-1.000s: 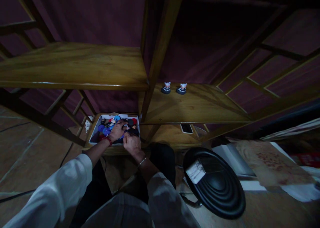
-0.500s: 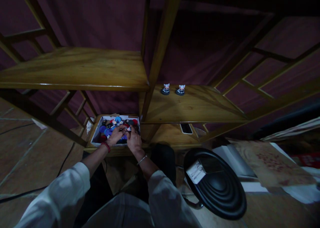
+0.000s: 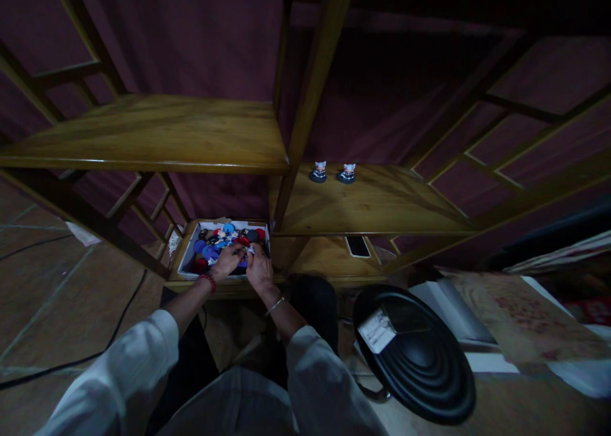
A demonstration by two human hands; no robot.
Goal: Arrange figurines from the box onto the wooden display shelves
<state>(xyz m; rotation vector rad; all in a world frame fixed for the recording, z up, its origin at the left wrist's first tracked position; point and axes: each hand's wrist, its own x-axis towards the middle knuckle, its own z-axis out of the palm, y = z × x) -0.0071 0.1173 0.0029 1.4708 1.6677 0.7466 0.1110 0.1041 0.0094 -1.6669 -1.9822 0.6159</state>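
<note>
Right hand, as I read it on the head view: thumb and fingers drawn in close about a small pale figure, little gap showing. Left hand comes in from the other side, fingers bent, tips at or just beside the figure; whether they pinch it too, I cannot tell. Figure sits over the right part of a white box, above a heap of coloured pieces. Both wrists cross the box's front edge; right hand covers much of its front right corner. More room to my left: gap between left hand and left wall, pieces lying below. Upper left shelf runs its front edge above the box, with open air between that edge and the hands. Upright post bounds the right side. Past it, right shelf: two figurines stand apart toward the back, wood showing in front and out to the right. Phone lies on the lower board. Dark knee sits near the right forearm; black ridged seat farther right.
</note>
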